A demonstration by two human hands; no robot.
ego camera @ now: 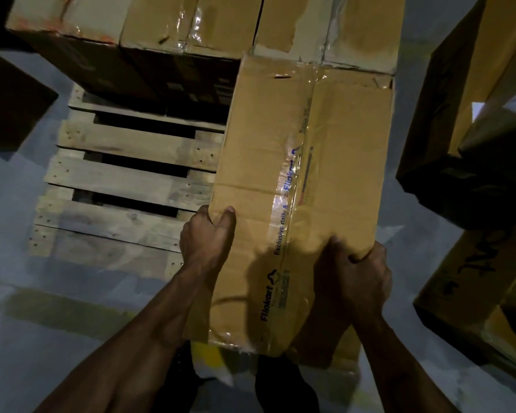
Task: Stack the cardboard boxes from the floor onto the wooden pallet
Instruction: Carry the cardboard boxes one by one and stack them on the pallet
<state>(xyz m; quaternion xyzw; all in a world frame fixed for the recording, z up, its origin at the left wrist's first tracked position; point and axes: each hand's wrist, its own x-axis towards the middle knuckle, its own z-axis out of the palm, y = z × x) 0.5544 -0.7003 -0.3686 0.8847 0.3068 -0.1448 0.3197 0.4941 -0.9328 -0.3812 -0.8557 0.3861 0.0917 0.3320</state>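
Item: long cardboard box (304,186), sealed down its length with clear printed tape. You held it by its two long sides at the near end: your left hand (204,236) was closed over the left top edge, thumb on the lid, and your right hand (358,274) was wrapped over the right top edge, fingers curled down the side.

Placement: the box lay over the right part of the wooden pallet (125,180), its far end touching the stacked boxes (191,22) at the pallet's back, its near end past the pallet's front edge. Whether it rested on the slats could not be told.

Left of the box: bare pallet slats.

Right of the box: more cartons (474,114) on the grey floor (9,234).
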